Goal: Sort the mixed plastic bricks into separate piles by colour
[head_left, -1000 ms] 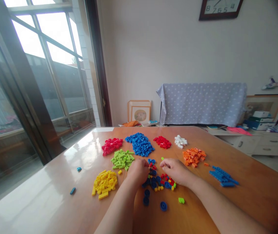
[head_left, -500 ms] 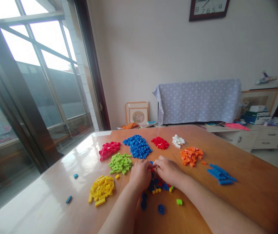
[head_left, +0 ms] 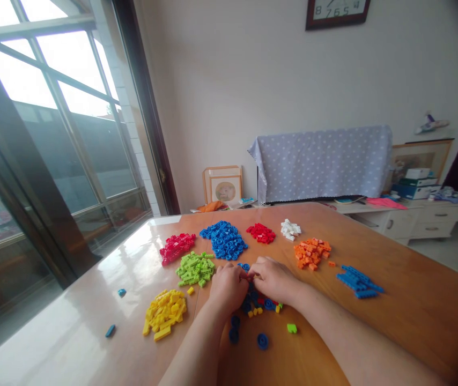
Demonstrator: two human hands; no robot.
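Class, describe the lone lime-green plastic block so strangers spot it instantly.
On the glossy brown table, look nearer than the right hand. Right of a round navy plastic piece sits the lime-green plastic block, the only green one lying alone.

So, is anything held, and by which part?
Can't tell: the left hand and right hand are close together by the mixed pieces, their backs hiding any grip.
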